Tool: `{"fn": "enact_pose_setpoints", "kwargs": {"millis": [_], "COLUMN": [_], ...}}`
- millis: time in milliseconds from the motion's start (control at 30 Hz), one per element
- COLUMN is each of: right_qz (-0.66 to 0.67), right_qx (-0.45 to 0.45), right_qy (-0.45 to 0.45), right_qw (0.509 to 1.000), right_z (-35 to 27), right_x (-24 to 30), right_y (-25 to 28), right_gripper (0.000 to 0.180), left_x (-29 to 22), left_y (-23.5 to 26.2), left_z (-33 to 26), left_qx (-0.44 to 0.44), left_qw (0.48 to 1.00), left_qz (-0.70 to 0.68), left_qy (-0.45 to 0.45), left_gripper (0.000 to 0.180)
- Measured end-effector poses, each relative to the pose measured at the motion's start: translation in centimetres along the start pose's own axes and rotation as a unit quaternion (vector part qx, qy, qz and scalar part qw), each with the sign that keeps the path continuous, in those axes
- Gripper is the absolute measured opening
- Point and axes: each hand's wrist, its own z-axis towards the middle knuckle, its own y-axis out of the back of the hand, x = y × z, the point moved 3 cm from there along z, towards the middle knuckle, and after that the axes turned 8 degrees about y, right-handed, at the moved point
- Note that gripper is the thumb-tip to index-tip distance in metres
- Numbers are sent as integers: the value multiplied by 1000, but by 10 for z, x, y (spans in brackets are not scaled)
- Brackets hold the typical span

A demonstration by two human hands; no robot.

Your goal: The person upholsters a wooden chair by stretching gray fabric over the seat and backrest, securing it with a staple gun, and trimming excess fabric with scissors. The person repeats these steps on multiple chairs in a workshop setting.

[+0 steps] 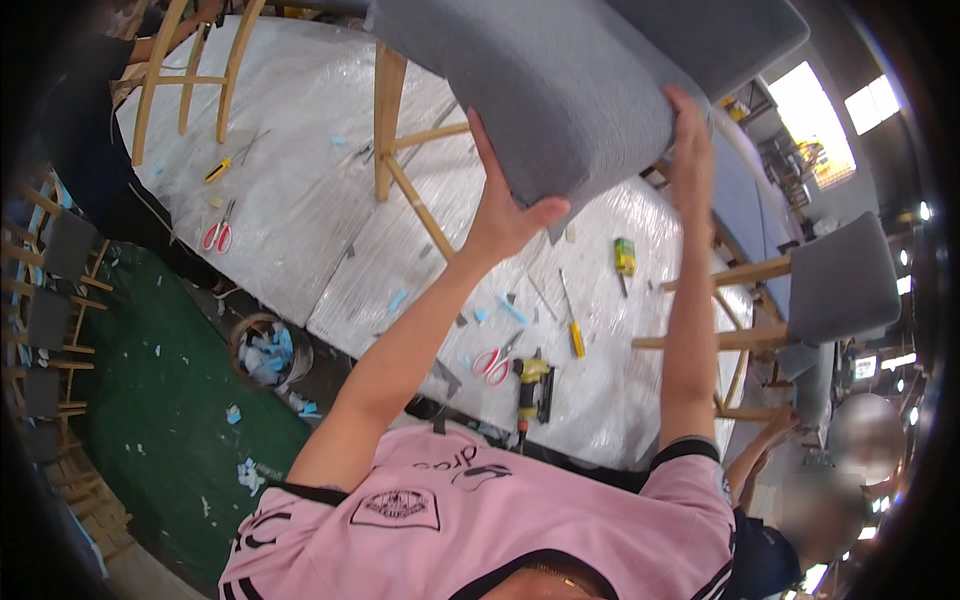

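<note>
A grey upholstered chair [560, 90] with light wooden legs [390, 130] is between my hands over the plastic-covered table. My left hand [505, 215] grips the lower left part of the padded seat, thumb along its front edge and fingers up its side. Against the right side of the cushion lies my right hand [688, 150], fingers pointing up and slightly blurred. The grey backrest [720, 35] shows behind the seat. Whether the chair's legs touch the table I cannot tell.
On the table [340, 285] are a staple gun [534, 390], scissors [492, 365], a yellow-handled screwdriver [575, 335] and a yellow-green box [624, 257]. A scrap bucket [270, 350] stands left. Another chair [845, 285] is right. Co-workers are on both sides.
</note>
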Motion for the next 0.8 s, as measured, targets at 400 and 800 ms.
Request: {"fn": "enact_pose_setpoints", "kwargs": {"millis": [400, 800], "right_qz": [76, 404], "right_qx": [-214, -192], "right_qy": [-160, -271], "right_qw": [961, 852], "right_z": [-63, -138], "right_x": [-12, 145], "right_y": [-33, -103], "right_gripper": [56, 68], "left_x": [-17, -33], "left_y": [2, 20], "left_z": [-3, -11], "left_qx": [32, 24], "left_qw": [993, 986], "left_qz": [-50, 106], "left_qy": [101, 129], "left_gripper": [151, 137]}}
